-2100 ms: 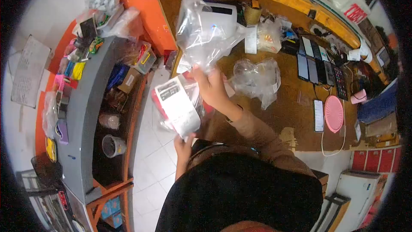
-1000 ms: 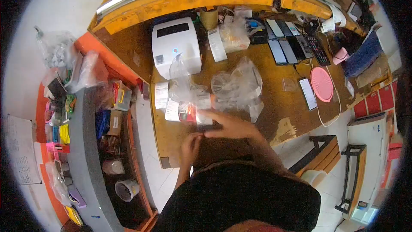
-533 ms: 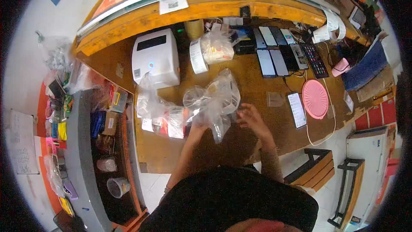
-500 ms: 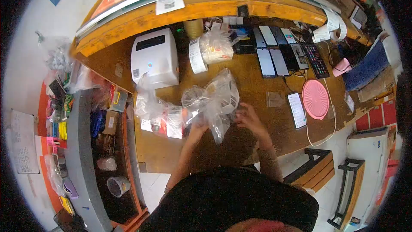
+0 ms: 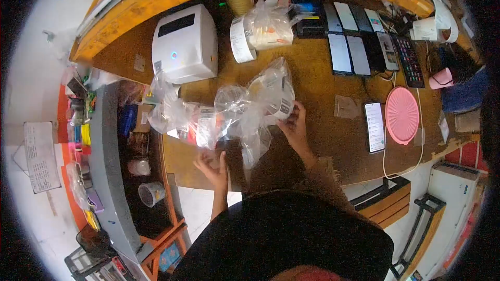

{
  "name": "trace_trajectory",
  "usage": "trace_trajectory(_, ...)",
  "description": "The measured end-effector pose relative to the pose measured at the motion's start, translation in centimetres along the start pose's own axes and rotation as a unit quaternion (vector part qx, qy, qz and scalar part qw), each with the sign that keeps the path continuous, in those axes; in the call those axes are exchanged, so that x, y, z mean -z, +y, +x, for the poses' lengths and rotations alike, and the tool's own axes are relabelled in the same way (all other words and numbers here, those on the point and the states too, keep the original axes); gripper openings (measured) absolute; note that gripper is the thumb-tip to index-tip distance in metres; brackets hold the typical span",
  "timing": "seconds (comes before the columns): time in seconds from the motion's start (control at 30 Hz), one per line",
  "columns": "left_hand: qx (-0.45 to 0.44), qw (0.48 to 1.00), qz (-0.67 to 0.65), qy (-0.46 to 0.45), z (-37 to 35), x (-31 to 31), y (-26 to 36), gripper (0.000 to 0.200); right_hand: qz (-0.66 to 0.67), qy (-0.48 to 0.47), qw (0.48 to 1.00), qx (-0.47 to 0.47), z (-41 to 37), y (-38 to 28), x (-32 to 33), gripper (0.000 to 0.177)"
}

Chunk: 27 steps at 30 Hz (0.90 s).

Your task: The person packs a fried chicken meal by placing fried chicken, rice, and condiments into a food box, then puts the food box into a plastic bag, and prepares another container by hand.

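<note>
A clear plastic bag point(image 5: 249, 110) with a knotted, crumpled top lies on the table before me, a white roll with printed labels point(image 5: 278, 99) inside its right part. Against the right edge of that bag rests my right hand point(image 5: 296, 130), thumb and fingers apart. My left hand point(image 5: 212, 170) is open at the near side, fingers spread, just below a second clear bag point(image 5: 165, 106). Red and white labelled packs point(image 5: 203, 125) show through this second bag. Whether the two bags touch is hard to make out.
Behind stand a white label printer point(image 5: 185, 47) and another bagged roll point(image 5: 268, 26). To the right are several phones point(image 5: 341, 54), a lit phone point(image 5: 374, 127), a pink lid point(image 5: 402, 117), a white cable and a pink cup point(image 5: 441, 78). Shelves point(image 5: 151, 177) stand left.
My left hand has let go of the bag and drawn back toward me, opening. My right hand has come against the bag's right edge. The camera view has shifted.
</note>
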<state>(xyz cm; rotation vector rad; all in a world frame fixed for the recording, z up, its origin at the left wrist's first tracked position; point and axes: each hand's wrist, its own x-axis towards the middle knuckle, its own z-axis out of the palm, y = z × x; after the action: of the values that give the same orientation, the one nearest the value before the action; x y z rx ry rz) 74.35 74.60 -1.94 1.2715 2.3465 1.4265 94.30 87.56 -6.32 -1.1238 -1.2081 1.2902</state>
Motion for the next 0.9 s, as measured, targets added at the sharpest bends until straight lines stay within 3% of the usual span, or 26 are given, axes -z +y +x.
trace_trajectory(0.07,-0.014,1.0,-0.013,-0.007,1.8,-0.6,0.4,0.05,-0.019,0.017,1.0,-0.004,0.4,-0.1,-0.3,0.064)
trace_trajectory(0.13,-0.119,0.983,0.136,-0.018,3.6,-1.7,-1.6,0.051,-0.042,0.039,0.998,-0.007,1.2,-0.3,-0.4,0.062)
trace_trajectory(0.23,-0.092,0.986,0.136,-0.016,4.5,-3.5,-1.8,0.052,-0.007,0.045,0.998,0.047,3.5,-0.8,-0.3,0.062)
trace_trajectory(0.33,-0.131,0.978,0.16,0.009,5.4,-5.8,-2.7,0.057,-0.107,0.05,0.986,0.114,5.6,-1.8,-0.2,0.063)
trace_trajectory(0.4,-0.121,0.987,0.005,0.104,6.4,-7.8,-2.9,0.063,-0.141,0.031,0.982,0.123,7.0,-0.1,-0.4,0.065)
trace_trajectory(0.43,0.001,0.969,-0.227,0.1,7.1,-8.6,-3.3,0.068,-0.147,0.044,0.981,0.121,6.9,-0.4,-0.5,0.065)
trace_trajectory(0.47,0.001,0.968,-0.233,0.09,7.3,-9.0,-2.9,0.068,-0.033,0.028,0.996,0.078,6.8,-1.1,-0.6,0.064)
trace_trajectory(0.5,-0.058,0.99,-0.121,0.048,7.3,-9.3,-2.5,0.069,0.084,0.011,0.996,0.034,6.5,-1.8,-0.3,0.064)
trace_trajectory(0.53,-0.117,0.993,-0.008,0.008,7.6,-9.5,-2.3,0.07,0.081,0.019,0.996,0.035,5.8,-2.6,0.3,0.064)
trace_trajectory(0.57,-0.242,0.918,0.313,0.041,8.1,-9.7,-4.2,0.069,0.077,0.009,0.997,-0.015,5.0,-3.5,0.8,0.063)
trace_trajectory(0.6,-0.241,0.918,0.311,0.044,7.8,-10.0,-6.0,0.069,0.074,-0.005,0.995,-0.062,4.3,-4.0,1.3,0.062)
trace_trajectory(0.67,-0.263,0.931,0.251,0.025,7.4,-9.8,-4.6,0.066,-0.157,0.006,0.982,0.105,3.2,-3.9,3.4,0.059)
trace_trajectory(0.7,-0.154,0.986,0.061,0.032,6.5,-10.2,-3.3,0.061,-0.265,0.042,0.958,0.1,2.4,-3.5,4.6,0.058)
trace_trajectory(0.73,-0.205,0.972,0.114,0.016,5.6,-8.8,-1.7,0.063,-0.367,0.077,0.922,0.096,1.4,-2.7,5.8,0.057)
trace_trajectory(0.77,-0.19,0.974,0.123,0.02,4.7,-8.5,-1.8,0.065,-0.488,0.156,0.849,0.128,0.2,-2.0,7.0,0.054)
trace_trajectory(0.83,-0.179,0.975,0.131,0.032,2.7,-8.2,-1.6,0.068,-0.522,0.19,0.829,0.059,-0.9,-1.4,10.0,0.057)
trace_trajectory(0.9,-0.136,0.99,0.03,0.017,0.1,-8.1,-0.8,0.073,-0.521,0.156,0.839,0.018,-1.8,-1.2,12.1,0.06)
